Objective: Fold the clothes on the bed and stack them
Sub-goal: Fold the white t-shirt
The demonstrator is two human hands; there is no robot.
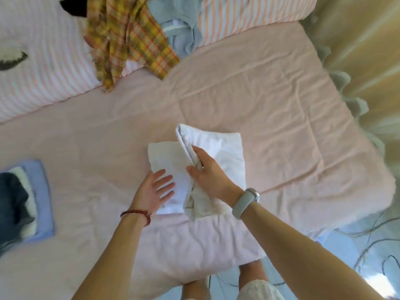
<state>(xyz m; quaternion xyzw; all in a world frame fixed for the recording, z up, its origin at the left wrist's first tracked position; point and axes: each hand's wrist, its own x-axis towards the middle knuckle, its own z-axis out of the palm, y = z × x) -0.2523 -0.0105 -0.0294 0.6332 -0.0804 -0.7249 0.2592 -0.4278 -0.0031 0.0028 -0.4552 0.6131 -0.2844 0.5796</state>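
Two hands are on one garment here, a white cotton piece (218, 148) lying partly folded near the front edge of the pink quilted bed (281, 94), right in front of the person. Right hand (207, 172) has its fingers and thumb curled around a raised flap of the white fabric, pinching it up off the bed so the fold stands in a ridge running away from the body, from near the wrist up to the far corner. Left hand (154, 191) is flat and spread wide, palm down on the near left part of the same garment, pinning it. So the long axis of the thing runs roughly front to back, and the lifted flap sits between the two hands, closer to the right one, which looks like the hand that'll carry it across to the left over the pinned half. My guess is the left has to slide out of the way first or the flap lands on it. Folded stack with a blue towel-like piece (41, 198) under darker items sits well apart at the left edge, and a yellow plaid cloth (129, 40) plus a pale blue garment (181, 24) wait unfolded at the far side on the striped pillows (43, 79)
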